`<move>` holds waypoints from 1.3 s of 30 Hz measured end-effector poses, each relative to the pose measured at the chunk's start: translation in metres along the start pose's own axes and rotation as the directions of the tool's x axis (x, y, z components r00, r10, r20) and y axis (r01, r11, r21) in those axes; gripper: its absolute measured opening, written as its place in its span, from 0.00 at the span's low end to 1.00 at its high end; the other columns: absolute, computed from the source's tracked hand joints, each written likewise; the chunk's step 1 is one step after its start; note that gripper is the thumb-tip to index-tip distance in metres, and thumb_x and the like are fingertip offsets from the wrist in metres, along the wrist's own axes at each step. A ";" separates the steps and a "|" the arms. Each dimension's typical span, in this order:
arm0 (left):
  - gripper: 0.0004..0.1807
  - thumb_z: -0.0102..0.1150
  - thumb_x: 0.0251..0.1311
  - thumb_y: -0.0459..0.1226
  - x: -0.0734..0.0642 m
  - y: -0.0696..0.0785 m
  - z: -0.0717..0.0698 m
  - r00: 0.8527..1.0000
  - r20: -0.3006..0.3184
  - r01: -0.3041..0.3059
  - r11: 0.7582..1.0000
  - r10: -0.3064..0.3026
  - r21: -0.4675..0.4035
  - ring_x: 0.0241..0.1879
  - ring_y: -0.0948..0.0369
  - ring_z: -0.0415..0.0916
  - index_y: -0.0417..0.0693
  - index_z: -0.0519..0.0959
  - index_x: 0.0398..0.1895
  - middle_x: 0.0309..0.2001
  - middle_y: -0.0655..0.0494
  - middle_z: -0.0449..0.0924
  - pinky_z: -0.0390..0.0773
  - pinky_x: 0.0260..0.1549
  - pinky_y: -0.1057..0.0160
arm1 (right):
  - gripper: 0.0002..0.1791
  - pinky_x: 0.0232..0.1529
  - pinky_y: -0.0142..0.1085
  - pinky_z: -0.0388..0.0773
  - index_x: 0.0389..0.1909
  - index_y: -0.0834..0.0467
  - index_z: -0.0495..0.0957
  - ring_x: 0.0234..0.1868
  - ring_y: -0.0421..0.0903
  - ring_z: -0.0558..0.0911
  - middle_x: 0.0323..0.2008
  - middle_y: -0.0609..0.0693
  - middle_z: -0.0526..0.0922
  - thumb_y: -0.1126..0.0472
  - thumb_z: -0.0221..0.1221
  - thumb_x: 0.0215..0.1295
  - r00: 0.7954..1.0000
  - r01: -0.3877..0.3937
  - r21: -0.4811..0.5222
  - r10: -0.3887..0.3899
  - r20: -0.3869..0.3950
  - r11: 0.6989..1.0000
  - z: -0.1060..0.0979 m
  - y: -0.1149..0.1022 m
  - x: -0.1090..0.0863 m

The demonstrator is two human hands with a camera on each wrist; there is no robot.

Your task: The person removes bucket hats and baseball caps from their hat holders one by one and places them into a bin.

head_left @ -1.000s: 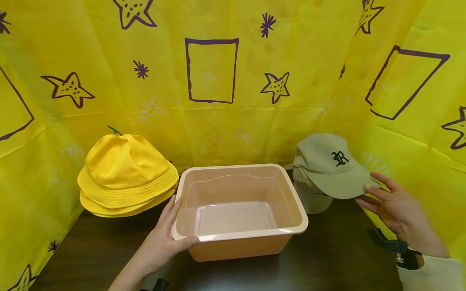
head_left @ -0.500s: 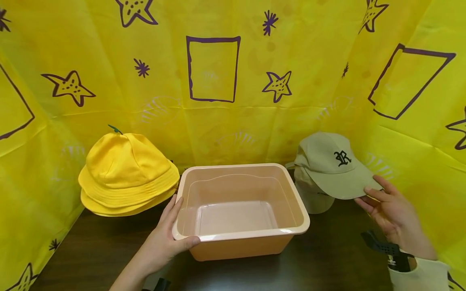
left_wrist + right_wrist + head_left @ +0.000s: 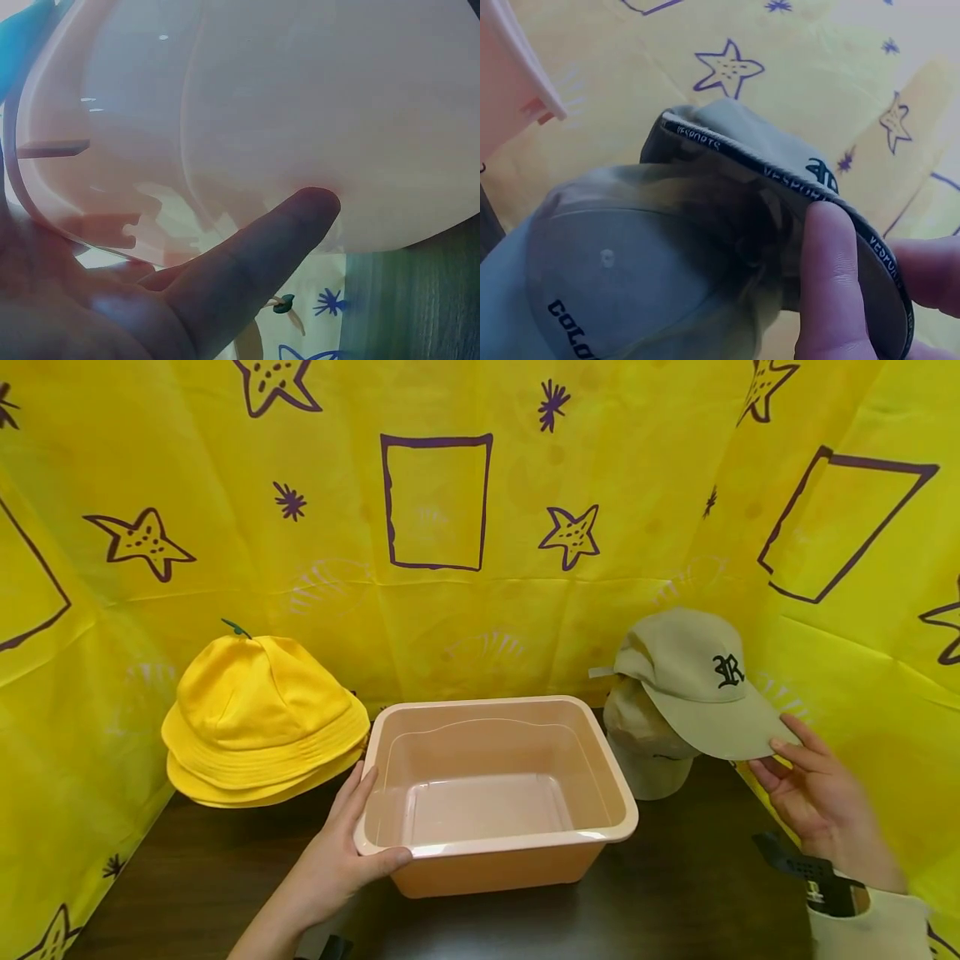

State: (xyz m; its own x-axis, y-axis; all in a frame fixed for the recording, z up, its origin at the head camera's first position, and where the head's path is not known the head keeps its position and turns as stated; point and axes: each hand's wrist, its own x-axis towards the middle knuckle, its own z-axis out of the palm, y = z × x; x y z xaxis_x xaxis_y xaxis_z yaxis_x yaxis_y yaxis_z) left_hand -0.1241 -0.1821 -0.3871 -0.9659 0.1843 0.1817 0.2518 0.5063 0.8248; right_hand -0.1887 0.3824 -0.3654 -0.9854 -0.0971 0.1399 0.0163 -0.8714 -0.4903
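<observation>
My left hand [image 3: 337, 860] grips the near-left corner of a pink plastic basin [image 3: 498, 875], fingers at the left rim and thumb on the front. In the left wrist view the thumb [image 3: 255, 259] presses against the basin's wall. My right hand [image 3: 832, 806] pinches the brim of a pale green baseball cap [image 3: 686, 664] with a black letter. That cap is tilted up over another light cap [image 3: 641, 735], partly covered by it. Dark lettering shows on the lower cap [image 3: 622, 262] in the right wrist view; whether the two caps still touch I cannot tell.
Stacked yellow bucket hats [image 3: 262, 702] sit left of the basin, a small green stem on top. Yellow cloth [image 3: 435, 635] with purple drawings walls the back and sides. Everything rests on a dark wooden table [image 3: 690, 877].
The upper cap has risen and shifted right in my right hand, uncovering more of the cap below. My left hand and the basin have stayed in place.
</observation>
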 end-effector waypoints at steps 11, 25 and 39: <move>0.58 0.77 0.51 0.47 0.001 -0.002 0.001 1.000 -0.003 0.006 1.000 -0.006 0.004 0.67 0.43 0.59 0.51 0.49 0.81 0.79 0.53 0.34 0.68 0.56 0.45 | 0.26 0.52 0.48 0.77 0.62 0.62 0.77 0.47 0.59 0.79 0.54 0.56 0.73 0.77 0.34 0.77 1.000 -0.014 0.095 0.012 0.020 0.995 0.006 -0.011 0.000; 0.58 0.77 0.51 0.46 0.000 0.002 0.001 1.000 -0.001 0.019 1.000 -0.019 -0.008 0.67 0.41 0.60 0.52 0.49 0.81 0.79 0.51 0.34 0.66 0.56 0.42 | 0.26 0.51 0.49 0.79 0.62 0.64 0.76 0.46 0.60 0.80 0.55 0.57 0.74 0.77 0.35 0.76 0.998 0.020 0.077 -0.024 0.050 0.997 0.019 -0.026 0.005; 0.58 0.76 0.52 0.47 0.000 0.000 0.001 1.000 -0.002 0.013 1.000 -0.013 -0.011 0.67 0.43 0.60 0.52 0.49 0.81 0.79 0.53 0.34 0.67 0.56 0.43 | 0.27 0.57 0.47 0.74 0.67 0.64 0.71 0.54 0.59 0.76 0.59 0.59 0.72 0.73 0.27 0.79 0.985 -0.073 0.161 0.047 0.164 0.984 0.036 -0.036 0.006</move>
State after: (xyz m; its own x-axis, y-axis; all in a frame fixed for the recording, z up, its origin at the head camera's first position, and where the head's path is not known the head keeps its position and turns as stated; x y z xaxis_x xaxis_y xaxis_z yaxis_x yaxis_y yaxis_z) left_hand -0.1240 -0.1816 -0.3878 -0.9693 0.1759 0.1719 0.2383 0.4996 0.8328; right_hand -0.1889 0.3953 -0.3158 -0.9424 -0.2152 0.2562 0.1156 -0.9279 -0.3544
